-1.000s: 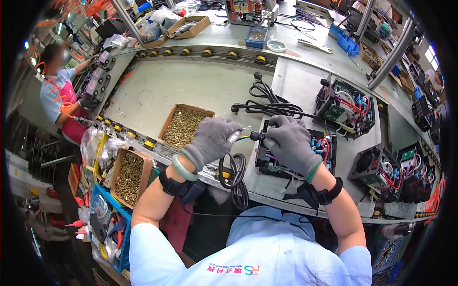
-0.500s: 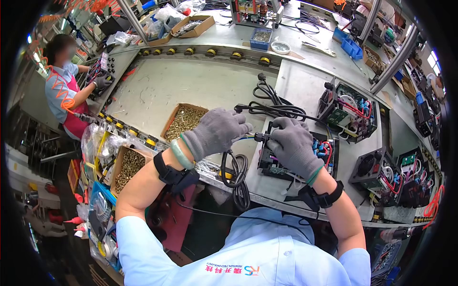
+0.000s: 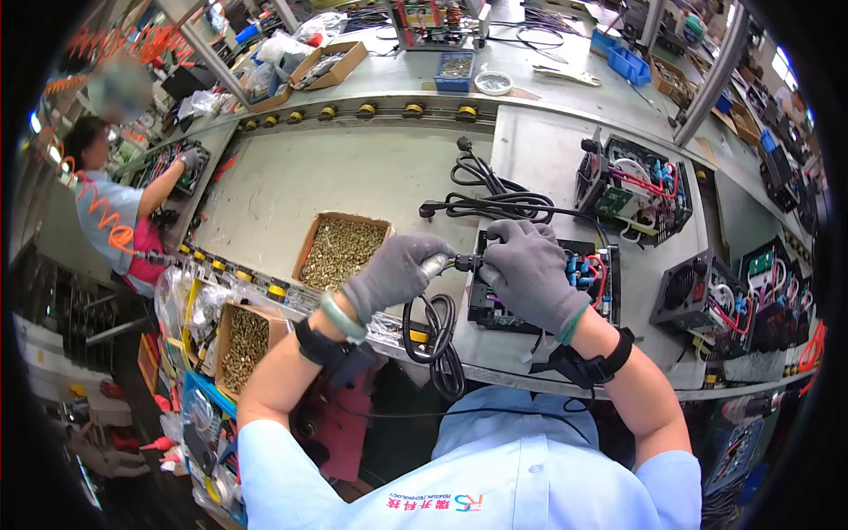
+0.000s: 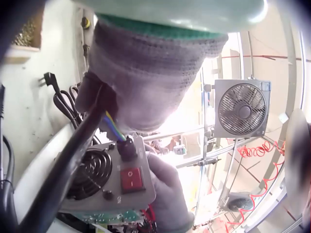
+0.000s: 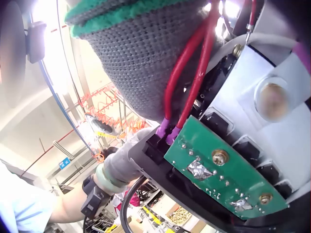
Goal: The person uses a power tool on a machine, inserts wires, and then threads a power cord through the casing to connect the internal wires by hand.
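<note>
My gloved left hand [image 3: 397,272] grips a thick black cable [image 4: 58,179] close to its end. From that end, yellow-green and blue wires [image 4: 114,128] run into a black cable gland [image 4: 127,148]. The gland is fixed in the end panel of an open power unit [image 3: 574,274], beside a round fan grille [image 4: 90,172] and a red rocker switch [image 4: 132,179]. My gloved right hand [image 3: 534,274] holds the unit at that panel, its fingers curled near the gland. Inside the unit are a green circuit board [image 5: 218,170] and red leads [image 5: 187,73]; the right fingertips are hidden.
A box of brass fittings [image 3: 343,252] lies left of my hands, with a second box of fittings [image 3: 245,346] nearer me. Coiled black cable [image 3: 495,190] lies beyond the unit. More open units [image 3: 636,190] stand at right. Another person [image 3: 110,208] works at far left.
My left hand has come lower and nearer the gland; the pale tip that stuck out above its fingers no longer shows there. The right hand keeps its place. The other person has shifted at far left.
</note>
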`<control>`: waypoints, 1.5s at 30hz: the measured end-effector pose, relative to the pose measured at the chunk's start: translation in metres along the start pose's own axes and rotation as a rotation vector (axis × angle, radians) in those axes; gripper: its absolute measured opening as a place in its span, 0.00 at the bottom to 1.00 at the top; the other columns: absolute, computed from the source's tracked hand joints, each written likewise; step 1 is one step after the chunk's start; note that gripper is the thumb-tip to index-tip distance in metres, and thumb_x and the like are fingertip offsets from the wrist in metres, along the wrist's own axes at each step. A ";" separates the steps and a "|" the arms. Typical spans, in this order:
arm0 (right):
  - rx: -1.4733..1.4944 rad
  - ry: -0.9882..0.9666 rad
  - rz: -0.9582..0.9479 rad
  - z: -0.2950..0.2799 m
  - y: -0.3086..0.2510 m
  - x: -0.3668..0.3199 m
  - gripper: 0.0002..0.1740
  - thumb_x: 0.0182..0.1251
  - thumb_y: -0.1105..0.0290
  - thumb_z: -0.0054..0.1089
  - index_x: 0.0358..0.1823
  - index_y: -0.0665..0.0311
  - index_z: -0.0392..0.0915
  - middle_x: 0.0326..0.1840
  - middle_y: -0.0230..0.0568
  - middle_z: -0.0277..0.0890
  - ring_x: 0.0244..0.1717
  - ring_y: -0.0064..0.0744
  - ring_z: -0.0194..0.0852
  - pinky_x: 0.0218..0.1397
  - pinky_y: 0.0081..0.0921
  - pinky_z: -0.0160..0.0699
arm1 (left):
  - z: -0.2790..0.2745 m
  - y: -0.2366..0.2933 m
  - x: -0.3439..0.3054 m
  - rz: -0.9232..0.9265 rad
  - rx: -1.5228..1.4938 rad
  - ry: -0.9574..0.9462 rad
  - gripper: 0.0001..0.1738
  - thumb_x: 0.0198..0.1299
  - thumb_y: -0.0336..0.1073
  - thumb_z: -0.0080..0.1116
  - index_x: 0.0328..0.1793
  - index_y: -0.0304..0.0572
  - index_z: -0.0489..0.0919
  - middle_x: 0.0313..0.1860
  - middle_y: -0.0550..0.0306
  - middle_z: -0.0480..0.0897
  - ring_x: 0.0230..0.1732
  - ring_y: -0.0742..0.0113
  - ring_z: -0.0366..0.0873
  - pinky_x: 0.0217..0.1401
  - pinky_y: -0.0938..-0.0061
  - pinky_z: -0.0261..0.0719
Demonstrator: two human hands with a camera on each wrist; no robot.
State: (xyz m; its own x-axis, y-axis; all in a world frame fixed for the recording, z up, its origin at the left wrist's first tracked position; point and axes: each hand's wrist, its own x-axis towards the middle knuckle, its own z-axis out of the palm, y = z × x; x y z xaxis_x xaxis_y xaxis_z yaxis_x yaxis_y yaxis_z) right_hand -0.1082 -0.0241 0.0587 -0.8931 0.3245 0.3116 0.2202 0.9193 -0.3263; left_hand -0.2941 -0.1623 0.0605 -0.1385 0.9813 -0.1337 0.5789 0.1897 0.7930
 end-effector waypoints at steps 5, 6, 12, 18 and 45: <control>-0.014 -0.050 0.002 -0.004 0.002 0.002 0.16 0.58 0.59 0.67 0.42 0.62 0.83 0.53 0.40 0.78 0.58 0.42 0.74 0.64 0.42 0.67 | 0.012 -0.006 0.000 -0.015 -0.151 0.152 0.16 0.74 0.36 0.49 0.62 0.39 0.77 0.36 0.58 0.82 0.30 0.78 0.80 0.32 0.77 0.82; -0.012 -0.049 0.006 -0.004 0.003 0.002 0.16 0.58 0.59 0.67 0.42 0.62 0.83 0.53 0.40 0.78 0.58 0.42 0.74 0.64 0.42 0.67 | 0.011 -0.006 0.003 -0.117 -0.395 0.159 0.19 0.76 0.40 0.47 0.67 0.40 0.73 0.38 0.58 0.82 0.30 0.77 0.80 0.31 0.78 0.81; -0.019 -0.133 0.001 -0.008 0.006 0.003 0.17 0.58 0.57 0.67 0.43 0.62 0.85 0.54 0.41 0.77 0.60 0.42 0.73 0.65 0.43 0.67 | 0.031 0.018 0.025 0.095 -0.084 0.053 0.30 0.77 0.59 0.39 0.71 0.46 0.68 0.46 0.58 0.78 0.30 0.75 0.80 0.29 0.81 0.80; -0.006 -0.217 0.040 -0.012 0.004 0.008 0.16 0.60 0.57 0.65 0.40 0.62 0.86 0.55 0.41 0.77 0.60 0.43 0.73 0.65 0.43 0.67 | 0.008 0.006 -0.029 -0.357 -0.906 -0.174 0.20 0.76 0.47 0.49 0.62 0.41 0.74 0.35 0.61 0.80 0.28 0.77 0.77 0.28 0.78 0.76; 0.049 0.082 0.134 -0.046 0.024 -0.035 0.12 0.63 0.65 0.61 0.28 0.68 0.81 0.47 0.47 0.80 0.46 0.50 0.79 0.52 0.40 0.77 | -0.004 -0.050 -0.050 -0.076 0.061 0.198 0.09 0.70 0.25 0.53 0.53 0.38 0.80 0.32 0.64 0.80 0.36 0.79 0.80 0.39 0.79 0.81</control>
State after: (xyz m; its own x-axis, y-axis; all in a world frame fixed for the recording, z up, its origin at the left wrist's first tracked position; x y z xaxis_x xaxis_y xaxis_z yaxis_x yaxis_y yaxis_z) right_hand -0.0540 -0.0027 0.0809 -0.8215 0.4628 0.3332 0.3146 0.8551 -0.4121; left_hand -0.3198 -0.2210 0.0296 -0.3349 0.9398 -0.0677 0.6077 0.2703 0.7468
